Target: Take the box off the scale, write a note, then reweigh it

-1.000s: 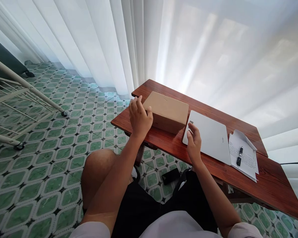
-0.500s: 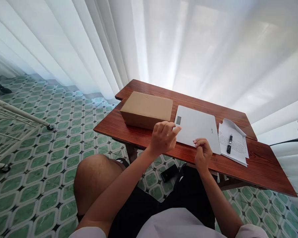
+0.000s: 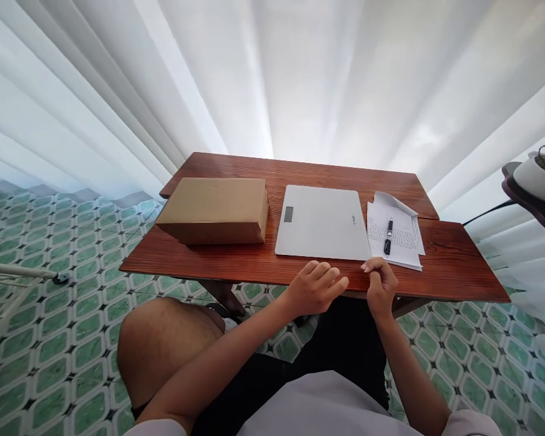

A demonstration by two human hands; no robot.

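Scale (image 3: 322,223), flat and grey, lies just beyond both hands at the table's (image 3: 458,266) near edge. Left hand (image 3: 315,287) hovers empty, fingers loosely spread; right hand (image 3: 380,284) is curled shut on nothing visible. Cardboard box (image 3: 213,209) sits left, papers (image 3: 397,233) and pen (image 3: 389,236) right. A careless drag of the scale could knock the pen loose.

Writing on paper (image 3: 396,233) unreadable

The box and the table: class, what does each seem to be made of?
The box looks like plain brown cardboard: matte, uniform tan, sharp folded edges. The table looks like reddish-brown wood or wood veneer, slightly glossy, with dark grain lines running along it.
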